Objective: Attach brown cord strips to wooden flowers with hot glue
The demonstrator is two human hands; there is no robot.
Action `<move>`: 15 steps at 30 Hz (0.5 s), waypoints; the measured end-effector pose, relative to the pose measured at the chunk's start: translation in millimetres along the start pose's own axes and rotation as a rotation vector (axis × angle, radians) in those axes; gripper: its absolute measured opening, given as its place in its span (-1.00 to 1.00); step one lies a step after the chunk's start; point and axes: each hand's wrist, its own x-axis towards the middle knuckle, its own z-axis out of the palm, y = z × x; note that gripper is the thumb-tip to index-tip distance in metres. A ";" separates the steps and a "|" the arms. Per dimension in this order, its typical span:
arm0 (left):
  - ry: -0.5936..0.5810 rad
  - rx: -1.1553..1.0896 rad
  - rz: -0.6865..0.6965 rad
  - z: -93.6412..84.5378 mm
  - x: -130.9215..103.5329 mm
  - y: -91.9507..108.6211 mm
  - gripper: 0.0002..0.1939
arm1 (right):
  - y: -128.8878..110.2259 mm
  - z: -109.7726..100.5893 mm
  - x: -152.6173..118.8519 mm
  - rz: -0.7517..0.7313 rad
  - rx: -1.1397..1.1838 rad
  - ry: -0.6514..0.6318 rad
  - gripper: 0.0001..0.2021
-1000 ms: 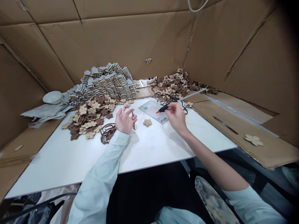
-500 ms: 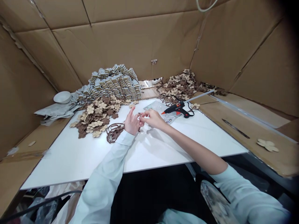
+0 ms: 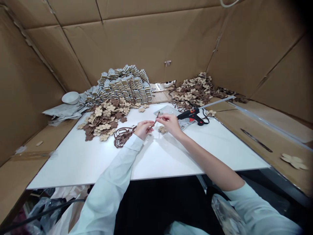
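Between my hands stretches a thin brown cord (image 3: 153,124), with its upper end sticking up past the right fingertips. My left hand (image 3: 143,129) pinches it low, and my right hand (image 3: 170,124) pinches it nearer the end. Just under the right hand a beige flower (image 3: 162,129) lies on the white board (image 3: 102,163). A coil of brown cord (image 3: 123,136) rests beside my left wrist. To the right of the right hand, a black and orange hot glue gun (image 3: 193,116) lies on a clear plastic bag (image 3: 166,110), its tip hidden behind the hand.
At left spreads a pile of beige and brown flowers (image 3: 104,119). Behind it rise stacked small metallic pieces (image 3: 127,85) and a white bowl (image 3: 70,97). More flowers with cords (image 3: 193,89) heap at the back right. A narrow blade (image 3: 256,140) lies on the right cardboard.
My left hand has turned from open-palmed to a pinch on the cord. The right hand has shifted a little right, and the beige flower beneath it now shows. The view has shifted slightly.
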 end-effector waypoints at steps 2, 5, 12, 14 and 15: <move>-0.032 0.038 -0.002 -2.3 2.3 -2.2 -0.88 | 2.7 -1.0 -3.3 -0.036 -0.027 0.001 -0.76; -0.075 0.043 -0.009 -4.3 3.0 -3.8 -0.88 | 1.4 -2.0 -8.7 -0.128 -0.089 -0.019 -0.80; -0.026 -0.084 -0.085 -4.1 -1.2 0.6 -0.97 | -2.9 -4.0 -13.4 -0.341 -0.239 -0.027 -0.86; 0.007 -0.109 -0.122 -6.3 -1.9 3.2 -0.96 | 1.0 -2.0 -13.8 -0.387 -0.257 -0.033 -0.87; 0.005 -0.115 -0.143 -8.0 -2.0 4.5 -0.94 | 3.2 -0.5 -14.2 -0.405 -0.258 -0.035 -0.87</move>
